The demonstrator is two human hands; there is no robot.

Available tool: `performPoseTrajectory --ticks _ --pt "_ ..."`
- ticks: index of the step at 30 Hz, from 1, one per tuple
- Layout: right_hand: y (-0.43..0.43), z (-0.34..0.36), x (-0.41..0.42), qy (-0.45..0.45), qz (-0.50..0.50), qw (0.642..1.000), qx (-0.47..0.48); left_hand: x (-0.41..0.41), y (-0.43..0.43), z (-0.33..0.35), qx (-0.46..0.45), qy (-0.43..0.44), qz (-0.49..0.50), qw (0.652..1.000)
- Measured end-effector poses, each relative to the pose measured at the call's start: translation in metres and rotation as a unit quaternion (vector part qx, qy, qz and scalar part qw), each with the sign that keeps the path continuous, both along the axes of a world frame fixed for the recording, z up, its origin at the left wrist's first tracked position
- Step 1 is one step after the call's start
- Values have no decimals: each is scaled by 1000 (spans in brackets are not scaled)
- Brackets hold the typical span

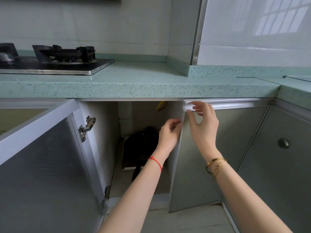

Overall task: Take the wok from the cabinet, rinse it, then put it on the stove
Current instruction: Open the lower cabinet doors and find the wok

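Note:
A black wok (141,145) leans on its side deep inside the open cabinet (107,132) under the counter, its handle pointing down toward me. My left wrist hides part of it. My left hand (170,132) grips the free edge of the partly open right cabinet door (198,174). My right hand (202,121) is at that door's top corner, thumb and fingers around the pale handle rail. The black gas stove (55,64) sits on the counter at the upper left, with nothing on its near burner.
The left cabinet door (42,157) stands swung wide toward me. A green speckled countertop (134,84) overhangs the cabinet. A yellow object (161,105) shows at the cabinet's top back. At right is another steel door with a round knob (283,143).

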State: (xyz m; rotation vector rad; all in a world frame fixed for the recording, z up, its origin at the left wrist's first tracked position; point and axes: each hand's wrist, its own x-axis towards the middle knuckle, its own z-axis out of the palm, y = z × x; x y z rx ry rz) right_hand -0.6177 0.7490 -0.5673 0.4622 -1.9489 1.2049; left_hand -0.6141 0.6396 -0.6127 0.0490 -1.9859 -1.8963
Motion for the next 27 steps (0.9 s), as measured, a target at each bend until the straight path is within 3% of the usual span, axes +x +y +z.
performPoseTrajectory --ticks 8,18,27 --pt "31 7 42 31 -20 999 39 55 25 -4 12 12 -83 996" --pt "90 16 106 65 -130 983 115 106 74 -10 9 18 -166 986" --pt "160 9 147 107 -234 957 135 129 130 -8 -28 14 -297 954"
